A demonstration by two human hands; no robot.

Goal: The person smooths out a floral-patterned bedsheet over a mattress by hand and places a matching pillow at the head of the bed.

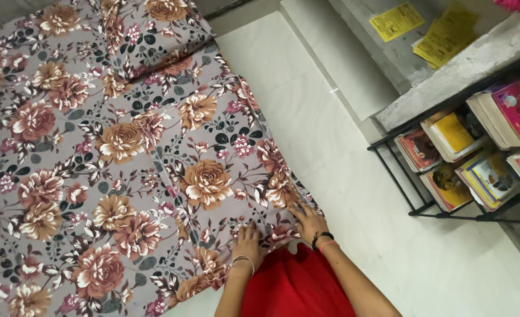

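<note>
Both hands down on floral bedsheet (119,152), at its near right corner. Left hand (248,239) flat, palm down, fingers spread loosely onto fabric just inside the bottom edge; not closed on anything, only pressing. Silver bangle (243,260) on that wrist. Right hand (308,220) just beside it, toward the corner, fingers extended and splayed on the sheet right at the edge where fabric drops to the floor; open too, no pinch or fold of cloth visibly gripped. Black bead bracelet (322,236) plus a pink band on that wrist. Hands near each other, not touching, a small strip of printed fabric between them. Sheet grey with large brown, tan and pink roses and dark leaves, spread fairly smooth over a low mattress, filling the left and centre of view; a few shallow wrinkles near the hands. Pillow (148,32) in matching print lying at the far end, top centre. Red garment (295,285) between the forearms at bottom of view, its top edge touching the sheet's edge. White tiled floor (342,147) running along the right side of the bed. Black metal rack (447,176) at far right, well apart from the hands, holding stacked books (453,138) in yellow, red and pink covers. Grey stone shelf (447,70) above it with yellow paper sheets (397,20) lying on top.
</note>
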